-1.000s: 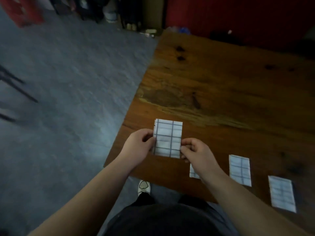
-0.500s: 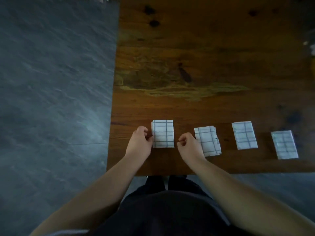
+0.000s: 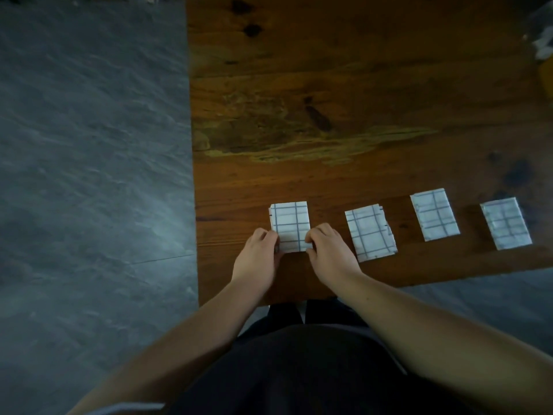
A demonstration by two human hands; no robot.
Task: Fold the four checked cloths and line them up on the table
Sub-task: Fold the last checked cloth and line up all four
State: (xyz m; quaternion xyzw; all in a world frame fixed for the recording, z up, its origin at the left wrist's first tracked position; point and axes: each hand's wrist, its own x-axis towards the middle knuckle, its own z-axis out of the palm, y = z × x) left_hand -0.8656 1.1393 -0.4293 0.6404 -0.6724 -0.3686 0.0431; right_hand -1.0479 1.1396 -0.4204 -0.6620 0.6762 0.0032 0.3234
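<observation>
Wooden table, folded checked cloths lined along its near edge; left hand and right hand, fingers curled, pinch the leftmost cloth by its near corners.

**Four Folded Checked Cloths: Position and State**

All four lie flat in a spaced row near the front edge of the wooden table. Each is a white folded rectangle with dark grid lines. The leftmost cloth sits square. The second cloth shows offset layers. The third cloth and rightmost cloth are slightly tilted.
</observation>
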